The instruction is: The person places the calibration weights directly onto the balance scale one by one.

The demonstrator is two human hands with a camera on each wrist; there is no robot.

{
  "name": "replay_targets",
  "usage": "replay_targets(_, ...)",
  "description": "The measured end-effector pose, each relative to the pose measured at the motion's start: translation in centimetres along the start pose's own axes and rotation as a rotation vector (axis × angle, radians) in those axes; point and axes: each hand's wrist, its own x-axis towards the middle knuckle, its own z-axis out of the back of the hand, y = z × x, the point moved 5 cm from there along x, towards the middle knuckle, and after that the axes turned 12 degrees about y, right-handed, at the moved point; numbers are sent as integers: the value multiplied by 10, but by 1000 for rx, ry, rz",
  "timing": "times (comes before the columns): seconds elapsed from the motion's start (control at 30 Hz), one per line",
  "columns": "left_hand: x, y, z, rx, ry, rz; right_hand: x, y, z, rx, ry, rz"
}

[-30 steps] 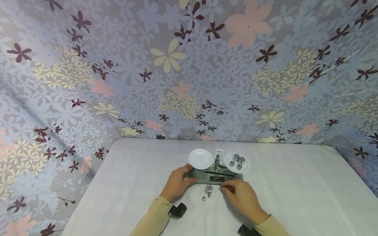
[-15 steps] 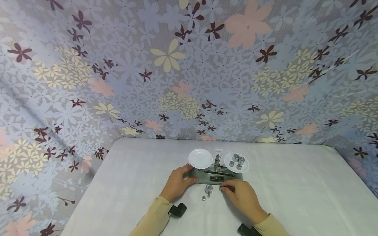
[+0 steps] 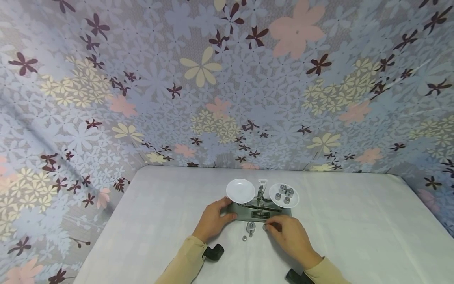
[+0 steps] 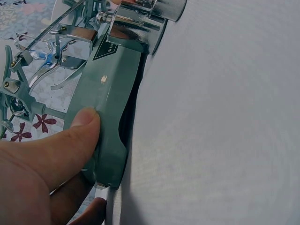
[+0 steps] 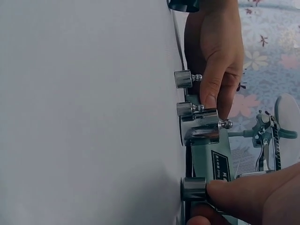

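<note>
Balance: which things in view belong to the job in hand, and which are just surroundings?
Job in hand:
balance, held by left hand
weight pinched by right hand
four weights on right pan
three loose weights

Surroundings:
floral backdrop
black wrist devices
white tabletop

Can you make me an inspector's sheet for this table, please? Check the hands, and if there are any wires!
Surface: pale table, with a green scale standing on it.
Job's things: four weights on the scale's right plate; three more weights on the table in front.
Clutter: nothing seen.
Hands: left hand grips the scale's left end; right hand pinches a small weight in front of the scale.
Cables: nothing seen.
Surroundings: flowery walls.
</note>
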Motion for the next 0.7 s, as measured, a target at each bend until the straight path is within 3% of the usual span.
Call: replay_targets(0.7,0,2,-1,-7,-2,17,-6,13,8,103,-20,75)
